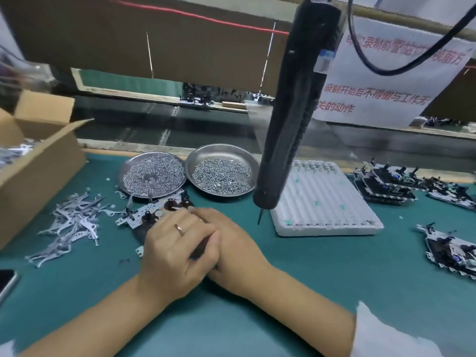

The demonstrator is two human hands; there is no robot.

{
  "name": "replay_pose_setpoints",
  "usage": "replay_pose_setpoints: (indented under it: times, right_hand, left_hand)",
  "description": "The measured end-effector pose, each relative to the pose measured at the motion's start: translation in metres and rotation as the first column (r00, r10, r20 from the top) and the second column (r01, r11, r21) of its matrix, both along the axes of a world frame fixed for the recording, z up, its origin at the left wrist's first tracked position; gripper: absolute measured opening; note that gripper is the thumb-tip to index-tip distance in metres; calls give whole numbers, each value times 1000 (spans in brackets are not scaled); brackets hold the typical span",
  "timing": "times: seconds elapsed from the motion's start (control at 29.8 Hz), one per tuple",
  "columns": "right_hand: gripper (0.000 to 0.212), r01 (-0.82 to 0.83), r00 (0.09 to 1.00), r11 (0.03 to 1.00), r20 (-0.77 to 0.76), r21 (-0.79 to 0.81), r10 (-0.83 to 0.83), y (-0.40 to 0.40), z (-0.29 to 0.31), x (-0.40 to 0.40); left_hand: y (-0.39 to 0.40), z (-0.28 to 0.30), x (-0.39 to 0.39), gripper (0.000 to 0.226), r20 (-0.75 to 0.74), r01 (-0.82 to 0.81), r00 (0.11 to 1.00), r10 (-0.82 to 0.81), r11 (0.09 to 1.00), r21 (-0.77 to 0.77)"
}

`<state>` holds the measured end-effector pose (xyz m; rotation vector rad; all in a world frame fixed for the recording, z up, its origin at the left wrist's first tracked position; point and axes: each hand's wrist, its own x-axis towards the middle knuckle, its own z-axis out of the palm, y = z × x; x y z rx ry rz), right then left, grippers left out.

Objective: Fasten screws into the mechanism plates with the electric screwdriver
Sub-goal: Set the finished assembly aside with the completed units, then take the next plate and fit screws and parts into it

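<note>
A metal mechanism plate (144, 215) with black parts lies on the green mat in front of two steel dishes. My left hand (172, 251), with a ring on one finger, rests over the plate's near side, fingers reaching onto it. My right hand (231, 246) lies beside and partly under the left, its fingers hidden, so its hold is unclear. The black electric screwdriver (291, 124) hangs free above the mat, its bit (260, 216) pointing down to the right of my hands. Neither hand touches it. Screws fill the left dish (153, 173) and the right dish (221, 171).
A cardboard box (38, 161) stands open at the left, with a pile of thin metal levers (72, 222) beside it. A white foam tray (324, 199) sits right of the screwdriver. Finished plates (386, 181) and another plate (448, 251) lie at the right. A phone (6, 279) lies at the left edge.
</note>
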<state>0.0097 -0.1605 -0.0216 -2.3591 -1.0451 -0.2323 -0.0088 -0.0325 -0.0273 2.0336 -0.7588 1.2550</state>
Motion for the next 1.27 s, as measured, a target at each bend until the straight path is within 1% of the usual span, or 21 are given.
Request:
replay_pose_setpoints:
  times: [0.03,0.07,0.13,0.2,0.23,0.3,0.34,0.37,0.44,0.5,0.57,0.6,0.7,0.77,0.84,0.87,0.97,1.04,1.11,1.21,1.27]
  right_hand:
    - [56,2,1000,999,-31,-46,-3,10,-3,12]
    - [57,5,1000,993,5,-120,-5,17,-8,25]
    - [47,17,989,959,144,-281,25,29,-19,44]
    - [37,7,987,949,154,-316,44,33,-25,50]
    - [33,-26,994,972,96,-235,50,32,-26,49]
    - [25,-20,992,997,-121,71,29,26,-22,41]
    - [23,7,984,985,-179,171,24,22,-19,38]
    - [23,22,980,977,-197,210,21,20,-16,36]
    - [26,6,981,981,-191,196,32,17,-11,32]
    - [22,-12,998,984,-56,180,22,16,-9,30]
    - [15,13,1000,974,6,225,-14,9,-7,28]
    - [13,13,1000,971,23,237,-19,4,-8,27]
    - [25,5,996,981,82,194,-22,-13,-16,21]
    - [28,50,987,988,141,145,-70,-18,-18,18]
    - [29,102,970,985,204,141,-129,-19,-19,17]
    - [28,127,961,981,229,145,-158,-19,-18,18]
    - [22,184,948,973,237,142,-214,-19,-18,21]
    - [22,180,957,974,203,139,-206,-18,-19,21]
    - [24,171,966,976,173,136,-194,-18,-20,21]
    - [32,175,970,976,144,133,-194,-19,-17,22]
    - [37,194,972,962,98,190,-215,-22,-12,23]
  left_hand:
    - [1,1,1,14,2,4,1000,-4,1000,-1]
    - [2,1,2,12,-3,3,1000,-3,1000,-3]
    - [3,0,4,11,-23,-3,1000,3,1000,-2]
    - [4,0,6,10,-48,-9,999,9,1000,0]
    - [4,1,7,11,-64,-12,998,12,1000,0]
    - [5,1,7,18,-103,-11,995,12,1000,6]
    - [4,1,7,22,-117,-12,993,14,1000,14]
    - [5,2,7,23,-122,-14,992,17,1000,25]
    - [5,4,6,17,-110,-16,994,21,999,43]
    - [6,5,4,14,-94,-23,995,28,998,51]
    - [11,7,3,14,-87,-46,995,49,998,41]
    - [16,8,4,13,-81,-72,994,74,997,29]
    - [37,15,15,20,-89,-240,968,236,970,-45]
    - [58,21,27,23,-188,-436,888,420,898,-56]
    - [76,24,35,21,-383,-626,708,594,778,48]
    - [83,24,38,25,-481,-673,600,640,729,130]
    - [92,25,41,33,-625,-665,320,712,638,387]
    - [92,26,42,38,-648,-612,219,729,620,490]
    - [91,25,42,35,-661,-588,246,709,651,480]
    - [89,26,38,29,-686,-579,344,642,720,383]
    - [88,28,37,25,-708,-598,390,589,747,292]
